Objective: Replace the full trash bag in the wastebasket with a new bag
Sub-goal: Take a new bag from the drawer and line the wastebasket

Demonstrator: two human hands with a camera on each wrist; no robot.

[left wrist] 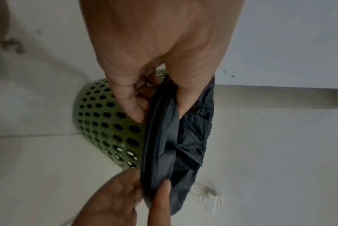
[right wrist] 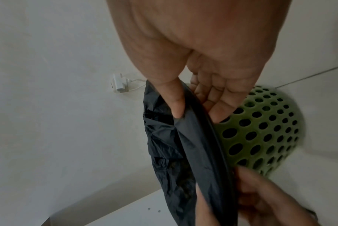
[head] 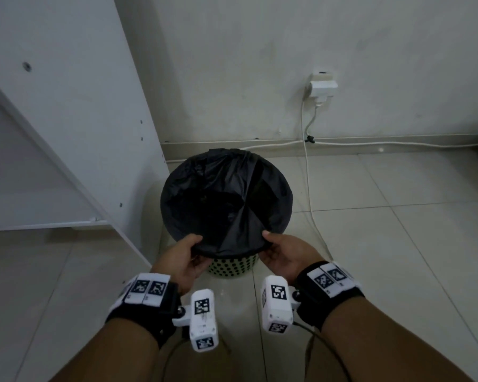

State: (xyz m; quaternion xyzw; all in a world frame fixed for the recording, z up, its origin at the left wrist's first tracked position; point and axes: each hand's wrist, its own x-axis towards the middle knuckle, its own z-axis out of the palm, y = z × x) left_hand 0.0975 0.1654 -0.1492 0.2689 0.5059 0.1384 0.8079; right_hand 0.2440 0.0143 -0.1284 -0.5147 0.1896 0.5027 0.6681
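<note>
- The green wastebasket (head: pixel 230 267), its wall full of round holes, stands on the tiled floor (head: pixel 384 244) just in front of the wall's baseboard.
- A black trash bag (head: pixel 221 199) lines the wastebasket, its edge folded over the rim all the way round; the plastic inside lies in loose creases and what is under it cannot be made out.
- The left hand (head: pixel 182 257) is at the near-left part of the wastebasket's rim: the thumb lies on top of the bag's folded edge and the curled fingers (left wrist: pixel 133 105) sit under the rim against the holed wall, so it pinches the bag's edge.
- The right hand (head: pixel 284 253) is at the near-right part of the rim, in the same hold: thumb on top of the plastic, fingers (right wrist: pixel 220 110) curled beneath against the green wall.
- The two hands are near each other on the rim's near side, not touching.
- A white cabinet (head: pixel 66 111) stands just left of the wastebasket.
- Behind and to the right of the wastebasket, a white plug (head: pixel 322 86) sits in a wall socket, and its cord (head: pixel 309 188) runs down to the floor past the wastebasket's right side.
</note>
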